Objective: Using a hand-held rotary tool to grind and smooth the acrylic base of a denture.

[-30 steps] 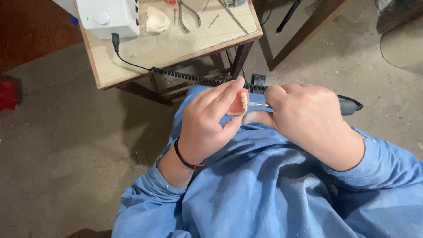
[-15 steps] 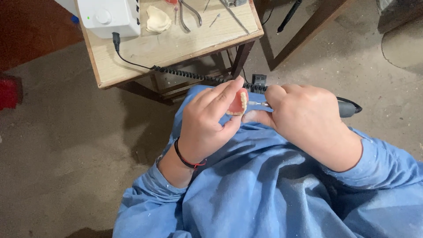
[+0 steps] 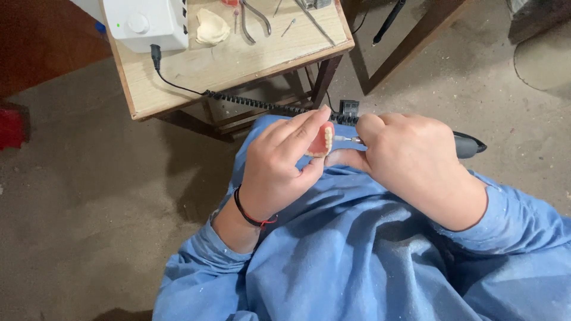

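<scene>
Denture (image 3: 321,141), pink base with a row of pale teeth, is pinched upright between the thumb and forefinger of the left hand (image 3: 279,169), at the very tips of those fingers, over a lap covered in blue cloth (image 3: 357,261).

Largest first: a concrete floor (image 3: 89,208) is seen on all sides. A wooden table (image 3: 238,65) stands beyond the fingertips, well apart from them. A white control box (image 3: 146,21) sits on its far left corner, and a black coiled cord (image 3: 262,106) is led from it down toward the hands. A pale plaster cast (image 3: 212,27) and pliers (image 3: 256,18) lie on the tabletop beside the box.

The left hand's fingers are closed on the denture; a black and red band (image 3: 253,215) is worn at the wrist.

The right hand (image 3: 410,163) is clenched around a dark rotary handpiece (image 3: 470,144), whose rear end projects past the knuckles. Its slim metal bur (image 3: 347,139) is held just beside the denture's tooth side, in the gap between the two hands; contact cannot be told.
</scene>
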